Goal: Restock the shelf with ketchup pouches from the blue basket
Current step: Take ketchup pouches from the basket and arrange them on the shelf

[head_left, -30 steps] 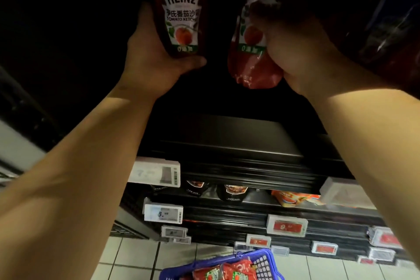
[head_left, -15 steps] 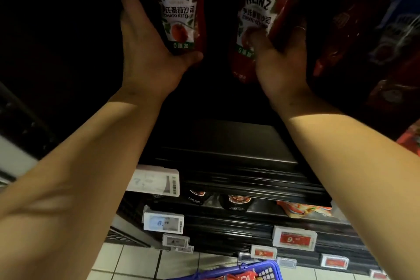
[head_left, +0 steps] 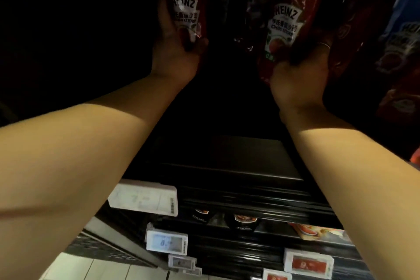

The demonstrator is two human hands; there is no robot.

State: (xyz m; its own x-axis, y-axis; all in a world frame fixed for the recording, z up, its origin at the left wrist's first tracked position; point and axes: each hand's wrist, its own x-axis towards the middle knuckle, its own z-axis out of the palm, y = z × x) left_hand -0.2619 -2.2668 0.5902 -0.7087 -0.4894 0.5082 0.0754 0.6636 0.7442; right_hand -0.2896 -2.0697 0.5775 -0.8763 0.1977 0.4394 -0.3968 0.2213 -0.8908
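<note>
Both arms reach up into a dark upper shelf. My left hand grips the lower part of a red Heinz ketchup pouch held upright, its white label facing me. My right hand grips the bottom of a second red Heinz ketchup pouch, which leans slightly right; a thin ring shows on one finger. More dark red pouches stand on the shelf to the right of it. The blue basket is out of view.
A blue-topped pouch stands at far right. Below my arms runs a black shelf edge with a white price tag. Lower shelves hold dark jars, more price tags and tiled floor.
Both hands have pushed the pouches higher and deeper into the upper shelf. The view tilted up, so the blue basket dropped out of the bottom of the frame.
</note>
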